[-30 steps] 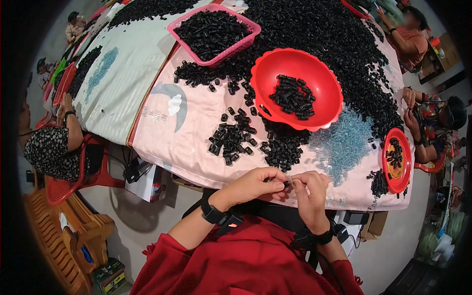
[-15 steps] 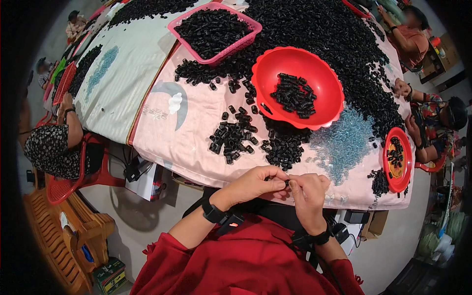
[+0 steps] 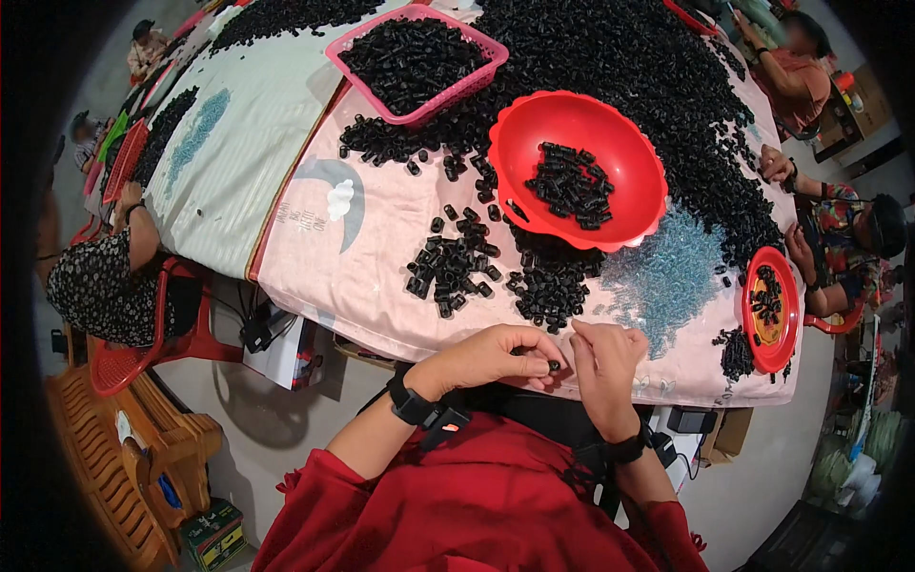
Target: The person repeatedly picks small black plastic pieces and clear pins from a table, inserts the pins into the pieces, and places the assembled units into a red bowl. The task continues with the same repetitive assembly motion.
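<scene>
At the near edge of the pink-clothed table (image 3: 315,262), my left hand (image 3: 505,357) pinches a small black plastic cap (image 3: 555,365) between thumb and fingers. Just to its right, apart from the cap, is my right hand (image 3: 610,367). Its fingers are curled inward, and whatever they may hold is hidden. Beyond my hands lie two small heaps of black caps, a left one (image 3: 452,265) and a right one (image 3: 550,289). A pile of small clear bluish pieces (image 3: 667,281) spreads beyond my right hand. Farther off, a red scalloped bowl (image 3: 629,153) holds several black parts (image 3: 569,185).
A pink basket (image 3: 496,52) full of black parts stands at the far left of the bowl. A large black mass (image 3: 620,57) covers the far table. On the right is a red oval tray (image 3: 787,324). Other people sit along both sides; a red chair (image 3: 205,334) stands left.
My hands were together at the cap; now they are apart. My right hand has drawn slightly up and away, while the left keeps the cap in its pinch.
</scene>
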A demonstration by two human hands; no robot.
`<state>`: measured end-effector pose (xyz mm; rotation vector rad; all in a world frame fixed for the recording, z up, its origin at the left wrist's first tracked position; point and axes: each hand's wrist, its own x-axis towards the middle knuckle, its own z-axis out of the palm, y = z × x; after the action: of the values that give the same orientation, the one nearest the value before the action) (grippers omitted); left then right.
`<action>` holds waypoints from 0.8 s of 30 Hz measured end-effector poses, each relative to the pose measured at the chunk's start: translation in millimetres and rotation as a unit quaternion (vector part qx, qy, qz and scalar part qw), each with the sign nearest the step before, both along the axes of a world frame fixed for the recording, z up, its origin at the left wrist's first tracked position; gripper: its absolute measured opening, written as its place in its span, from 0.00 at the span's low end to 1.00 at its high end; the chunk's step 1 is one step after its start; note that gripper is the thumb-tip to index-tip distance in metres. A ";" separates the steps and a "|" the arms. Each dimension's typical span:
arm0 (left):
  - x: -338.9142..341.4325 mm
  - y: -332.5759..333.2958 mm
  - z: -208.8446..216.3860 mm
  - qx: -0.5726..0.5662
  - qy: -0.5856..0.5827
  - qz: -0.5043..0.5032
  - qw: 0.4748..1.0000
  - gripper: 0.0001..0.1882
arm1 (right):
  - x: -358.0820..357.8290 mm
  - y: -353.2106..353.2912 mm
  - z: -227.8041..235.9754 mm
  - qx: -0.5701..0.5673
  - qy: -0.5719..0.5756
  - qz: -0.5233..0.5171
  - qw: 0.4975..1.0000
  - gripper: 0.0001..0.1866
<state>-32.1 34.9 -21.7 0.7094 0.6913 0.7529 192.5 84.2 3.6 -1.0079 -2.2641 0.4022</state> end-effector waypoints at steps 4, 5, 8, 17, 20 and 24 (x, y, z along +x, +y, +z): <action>-5.2 2.4 1.3 -0.004 -0.004 -0.041 0.999 0.14 | -10.5 8.1 -2.0 0.052 -0.046 0.036 0.997 0.12; -5.9 2.7 -0.3 0.005 -0.005 -0.049 0.999 0.14 | -12.3 8.6 -2.6 0.064 -0.058 0.047 0.995 0.12; -6.0 3.9 0.7 0.012 -0.001 -0.061 0.998 0.13 | -12.9 8.9 -6.7 0.077 -0.095 0.068 0.990 0.14; -4.1 3.0 -2.8 -0.026 0.009 -0.040 0.999 0.15 | -10.5 11.0 -6.2 0.074 -0.044 0.038 0.996 0.12; -4.5 2.6 4.8 -0.032 0.009 -0.030 0.999 0.15 | -2.1 7.7 -4.5 0.009 0.002 0.004 1.000 0.10; -3.8 1.6 5.6 -0.029 -0.002 -0.016 0.999 0.15 | 1.9 3.0 5.3 -0.084 0.054 -0.046 0.994 0.07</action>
<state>-35.9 36.6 -16.1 0.6647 0.6946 0.7014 194.4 87.1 8.9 -1.1428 -2.1058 0.6005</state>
